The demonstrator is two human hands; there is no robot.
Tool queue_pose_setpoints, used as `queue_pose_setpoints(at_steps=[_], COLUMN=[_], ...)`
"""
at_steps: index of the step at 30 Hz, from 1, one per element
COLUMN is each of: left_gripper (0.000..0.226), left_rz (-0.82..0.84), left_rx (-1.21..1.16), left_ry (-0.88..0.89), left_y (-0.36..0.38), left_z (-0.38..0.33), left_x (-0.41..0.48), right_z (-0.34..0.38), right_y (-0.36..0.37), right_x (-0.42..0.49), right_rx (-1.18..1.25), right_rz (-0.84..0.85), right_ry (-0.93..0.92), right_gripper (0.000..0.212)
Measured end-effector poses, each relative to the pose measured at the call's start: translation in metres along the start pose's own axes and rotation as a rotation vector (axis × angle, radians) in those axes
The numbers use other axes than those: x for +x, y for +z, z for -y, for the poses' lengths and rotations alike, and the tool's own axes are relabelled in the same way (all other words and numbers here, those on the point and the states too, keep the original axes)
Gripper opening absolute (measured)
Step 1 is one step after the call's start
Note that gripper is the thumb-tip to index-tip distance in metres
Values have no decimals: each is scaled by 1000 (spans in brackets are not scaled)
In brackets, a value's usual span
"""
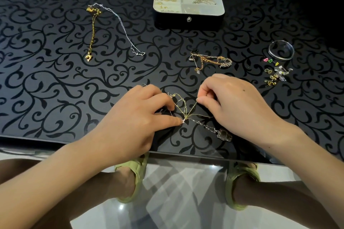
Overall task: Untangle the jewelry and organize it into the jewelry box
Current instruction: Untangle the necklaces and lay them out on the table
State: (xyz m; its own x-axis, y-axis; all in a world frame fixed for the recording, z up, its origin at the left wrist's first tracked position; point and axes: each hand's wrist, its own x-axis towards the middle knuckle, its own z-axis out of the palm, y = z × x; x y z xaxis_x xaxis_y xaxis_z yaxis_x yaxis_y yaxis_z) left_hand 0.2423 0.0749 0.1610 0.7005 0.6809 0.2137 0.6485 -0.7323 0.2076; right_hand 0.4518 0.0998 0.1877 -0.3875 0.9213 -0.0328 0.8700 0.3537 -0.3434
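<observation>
A tangle of thin gold and silver chains (pixel 183 108) lies near the table's front edge, with a square pendant (pixel 224 134) trailing to its lower right. My left hand (pixel 137 117) pinches the knot at its lower point and holds strands at its left side. My right hand (pixel 234 102) pinches a gold strand and pulls it up to the right. The open jewelry box (pixel 189 17) stands at the back centre, with rings, studs and gold pieces in its white compartments.
A gold chain (pixel 92 29) and a silver chain (pixel 121 28) lie stretched out at the back left. Another chain tangle (pixel 210 60) sits behind my right hand. At the right are a bangle (pixel 281 50) and several small earrings (pixel 275 74). The table edge (pixel 186 155) runs below my wrists.
</observation>
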Motion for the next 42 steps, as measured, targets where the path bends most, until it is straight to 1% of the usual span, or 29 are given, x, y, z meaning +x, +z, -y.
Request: queue_pose_setpoints(at_steps=[5, 10, 15, 18, 20, 22, 24, 31, 38, 42], left_gripper=[51, 49, 54, 57, 56, 54, 51, 46, 47, 47], left_rz=[-26, -30, -34, -26, -21, -20, -22, -31, -43, -43], left_rx=[-6, 7, 13, 26, 44, 62, 75, 115, 123, 125], left_ry=[10, 11, -3, 7, 11, 8, 10, 66, 75, 73], left_y=[-1, 0, 2, 4, 5, 5, 5, 4, 5, 6], left_z=[-1, 1, 1, 2, 3, 5, 7, 9, 9, 10], left_x=[-1, -1, 1, 0, 0, -2, -2, -3, -6, -6], right_z=[3, 10, 10, 9, 8, 8, 6, 1, -4, -5], right_y=[-2, -1, 1, 3, 4, 4, 6, 5, 5, 7], right_x=[-7, -26, -37, -36, -32, -26, -20, -10, -9, -10], right_rx=[36, 25, 44, 55, 81, 85, 72, 82, 101, 136], right_rz=[0, 140, 163, 141, 66, 8, -12, 33, -15, 10], right_ry=[-12, -43, -38, -57, -75, -90, -122, -190, -218, -252], right_gripper=[6, 12, 10, 10, 13, 23, 30, 30, 35, 39])
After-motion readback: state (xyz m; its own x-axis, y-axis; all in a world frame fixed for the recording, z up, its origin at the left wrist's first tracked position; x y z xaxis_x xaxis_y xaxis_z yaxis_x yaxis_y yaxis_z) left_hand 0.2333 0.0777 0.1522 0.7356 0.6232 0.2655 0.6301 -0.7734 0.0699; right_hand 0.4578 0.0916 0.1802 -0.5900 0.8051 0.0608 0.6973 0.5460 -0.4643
